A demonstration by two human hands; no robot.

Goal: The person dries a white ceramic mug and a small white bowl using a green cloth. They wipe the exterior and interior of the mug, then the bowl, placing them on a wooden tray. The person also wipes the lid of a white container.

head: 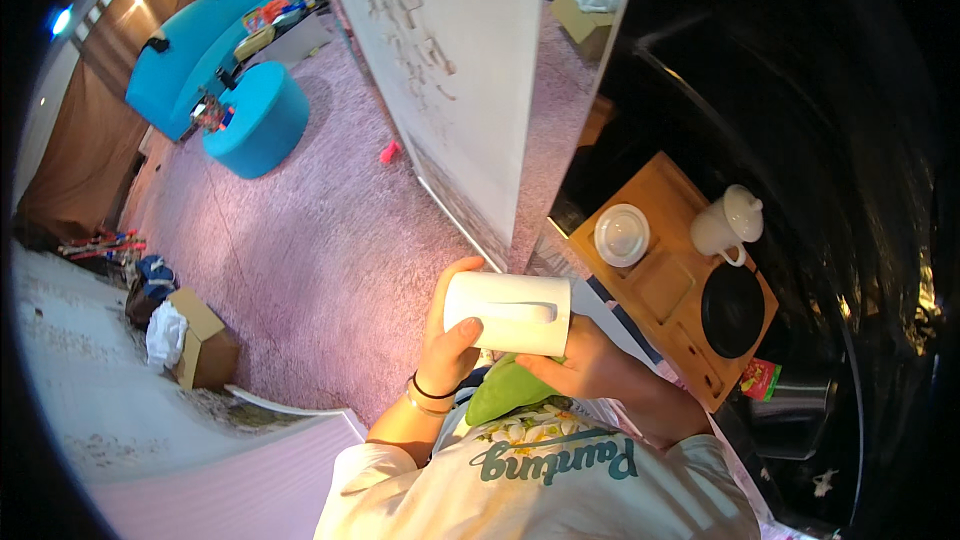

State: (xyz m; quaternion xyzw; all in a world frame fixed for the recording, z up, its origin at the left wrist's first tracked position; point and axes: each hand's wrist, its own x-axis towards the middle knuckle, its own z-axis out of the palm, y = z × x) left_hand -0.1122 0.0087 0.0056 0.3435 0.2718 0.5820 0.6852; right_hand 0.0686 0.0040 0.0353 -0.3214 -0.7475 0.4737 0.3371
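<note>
A white ceramic mug (499,307) lies sideways between my hands, its handle facing up. My left hand (448,345) grips one end, with the thumb along its side. At the other end, my right hand (581,360) holds the mug near its rim and also touches a green cloth (510,390) hanging below it. Off to the right, a wooden tray (651,270) carries a white lidded mug (718,229), a small white round dish or lid (622,235) and a black round plate (733,310).
The tray rests on a glossy black surface (787,127), with a small red and green packet (760,379) beside it. A white panel (472,90) stands ahead. Farther left are a blue ottoman (262,127), a blue sofa (180,60) and a cardboard box (206,345) on pink carpet.
</note>
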